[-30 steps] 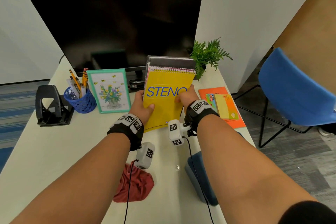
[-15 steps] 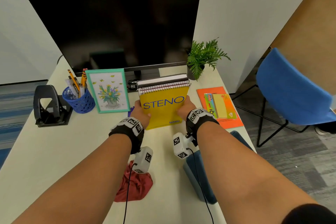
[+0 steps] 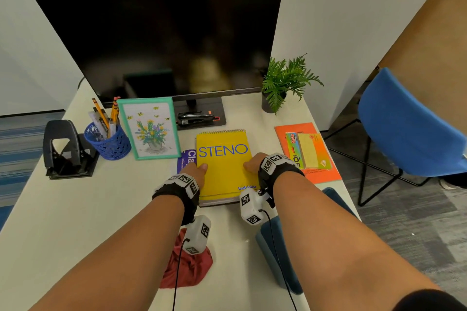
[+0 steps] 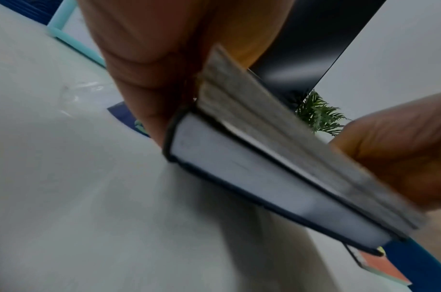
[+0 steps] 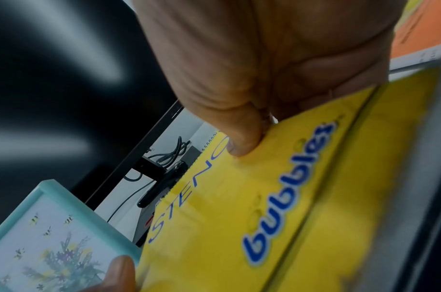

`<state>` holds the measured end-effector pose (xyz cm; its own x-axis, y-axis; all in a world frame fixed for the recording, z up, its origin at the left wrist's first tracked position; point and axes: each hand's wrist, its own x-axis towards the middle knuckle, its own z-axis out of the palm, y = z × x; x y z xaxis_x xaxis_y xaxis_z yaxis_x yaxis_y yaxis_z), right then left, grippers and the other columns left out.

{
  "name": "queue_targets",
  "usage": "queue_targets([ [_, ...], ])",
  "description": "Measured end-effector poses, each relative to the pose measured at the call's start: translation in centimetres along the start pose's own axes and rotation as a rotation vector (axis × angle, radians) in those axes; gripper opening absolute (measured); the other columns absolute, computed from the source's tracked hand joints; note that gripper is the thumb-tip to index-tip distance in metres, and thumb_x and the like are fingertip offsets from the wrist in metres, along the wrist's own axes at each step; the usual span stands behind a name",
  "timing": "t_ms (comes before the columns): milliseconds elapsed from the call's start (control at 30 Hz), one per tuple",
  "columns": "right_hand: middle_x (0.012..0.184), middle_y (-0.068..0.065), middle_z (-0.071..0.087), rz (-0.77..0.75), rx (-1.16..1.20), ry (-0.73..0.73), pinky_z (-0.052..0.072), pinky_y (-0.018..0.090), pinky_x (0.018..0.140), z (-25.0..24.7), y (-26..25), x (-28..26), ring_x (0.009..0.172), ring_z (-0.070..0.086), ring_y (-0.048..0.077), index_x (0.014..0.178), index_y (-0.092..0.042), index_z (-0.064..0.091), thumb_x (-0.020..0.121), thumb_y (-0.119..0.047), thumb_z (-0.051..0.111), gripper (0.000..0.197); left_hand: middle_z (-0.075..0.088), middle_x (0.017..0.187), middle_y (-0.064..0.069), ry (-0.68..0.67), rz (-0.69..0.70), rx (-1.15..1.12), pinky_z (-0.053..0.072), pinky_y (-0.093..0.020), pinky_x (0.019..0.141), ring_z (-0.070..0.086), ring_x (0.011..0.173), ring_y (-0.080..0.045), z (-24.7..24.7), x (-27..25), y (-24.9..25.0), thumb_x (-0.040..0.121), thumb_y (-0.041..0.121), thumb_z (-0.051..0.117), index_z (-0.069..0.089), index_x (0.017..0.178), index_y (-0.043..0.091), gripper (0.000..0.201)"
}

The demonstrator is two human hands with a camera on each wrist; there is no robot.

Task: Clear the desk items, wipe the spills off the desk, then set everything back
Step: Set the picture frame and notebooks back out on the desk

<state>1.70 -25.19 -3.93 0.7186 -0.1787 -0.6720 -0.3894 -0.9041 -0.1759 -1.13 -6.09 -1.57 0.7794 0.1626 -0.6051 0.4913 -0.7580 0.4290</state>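
yellow spiral-bound steno notebook [image 3: 223, 161] tops a dark hardcover book [image 4: 276, 189], low over the white desk [image 3: 75, 209] before the monitor [image 3: 156, 38]; we see left hand [image 3: 195, 171] and right hand [image 3: 255, 163] pinching the stack's sides, thumbs on top.

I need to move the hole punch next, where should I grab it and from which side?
Probably grip the hole punch by its raised arched handle, coming from above. The handle stands clear of the flat base, and the pencil cup crowds its right side.

The notebook stack [image 3: 223, 166] (upright before) now lies flat, desk-level.
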Motion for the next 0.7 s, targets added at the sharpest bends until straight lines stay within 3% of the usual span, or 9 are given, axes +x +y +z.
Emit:
queue_targets([
  [133,0.115,0.009,0.064,0.017,-0.12,-0.004,0.05,0.04,0.093,0.3,-0.4,2.0,0.104,0.062,0.03,0.115,-0.016,0.06,0.081,-0.041,0.057,0.042,0.047,0.136,-0.021,-0.04,0.013,0.052,0.039,-0.036,0.1,0.047,0.124,-0.034,0.1,0.4,0.3,0.103,0.026,0.028,0.04,0.135,0.0,0.043],
  [200,0.113,0.01,0.064,0.007,-0.145,-0.025,0.05,0.04,0.092,0.1,-0.8,2.4,0.103,0.062,0.03,0.113,-0.015,0.06,0.082,-0.04,0.059,0.04,0.05,0.132,-0.019,-0.058,0.028,0.028,0.041,-0.033,0.094,0.05,0.121,-0.033,-0.4,0.7,0.6,0.101,0.024,0.034,0.04,0.136,0.002,0.042],
  [300,0.108,0.009,0.063,0.001,-0.129,-0.047,0.051,0.043,0.091,0.4,-1.4,3.7,0.098,0.062,0.031,0.103,-0.017,0.057,0.081,-0.039,0.06,0.032,0.057,0.104,-0.008,-0.083,0.056,0.042,0.038,-0.029,0.078,0.053,0.104,-0.029,-1.0,1.4,0.7,0.096,0.02,0.045,0.037,0.138,0.006,0.044],
  [400,0.114,0.011,0.061,-0.013,-0.136,-0.073,0.051,0.047,0.089,2.1,-1.4,8.0,0.099,0.061,0.034,0.115,-0.014,0.054,0.068,-0.045,0.055,0.056,0.049,0.086,-0.002,-0.072,0.065,0.053,0.035,-0.026,0.077,0.046,0.091,-0.022,-1.2,2.1,0.2,0.095,0.019,0.048,0.041,0.131,0.009,0.039],
  [467,0.115,0.008,0.061,-0.015,-0.114,-0.091,0.051,0.047,0.089,4.0,-1.2,11.7,0.101,0.061,0.034,0.119,-0.018,0.053,0.072,-0.047,0.054,0.055,0.047,0.097,-0.004,-0.068,0.061,0.072,0.034,-0.027,0.077,0.044,0.09,-0.019,-1.3,2.3,-0.1,0.095,0.019,0.049,0.045,0.124,0.014,0.03],
  [533,0.111,0.006,0.063,-0.011,-0.118,-0.063,0.051,0.048,0.087,6.1,-0.8,15.6,0.099,0.063,0.032,0.117,-0.024,0.056,0.069,-0.05,0.058,0.055,0.047,0.1,-0.005,-0.069,0.038,0.094,0.035,-0.027,0.078,0.044,0.089,-0.021,-1.3,2.7,-0.5,0.094,0.017,0.049,0.046,0.126,0.01,0.033],
  [633,0.105,0.007,0.065,-0.002,-0.155,-0.108,0.052,0.048,0.084,7.6,-0.8,18.2,0.094,0.065,0.031,0.088,-0.027,0.054,0.057,-0.049,0.06,0.039,0.053,0.108,-0.011,-0.084,0.002,0.096,0.04,-0.03,0.083,0.051,0.094,-0.026,-1.4,3.1,-0.7,0.092,0.012,0.047,0.046,0.129,0.007,0.037],
  [700,0.095,0.007,0.062,0.002,-0.11,-0.11,0.054,0.043,0.084,6.4,-1.0,16.4,0.092,0.066,0.031,0.072,-0.022,0.046,0.068,-0.039,0.061,0.022,0.055,0.121,-0.014,-0.088,0.004,0.108,0.041,-0.031,0.087,0.052,0.099,-0.028,-1.5,3.3,-0.7,0.092,0.013,0.046,0.045,0.13,0.007,0.039],
])
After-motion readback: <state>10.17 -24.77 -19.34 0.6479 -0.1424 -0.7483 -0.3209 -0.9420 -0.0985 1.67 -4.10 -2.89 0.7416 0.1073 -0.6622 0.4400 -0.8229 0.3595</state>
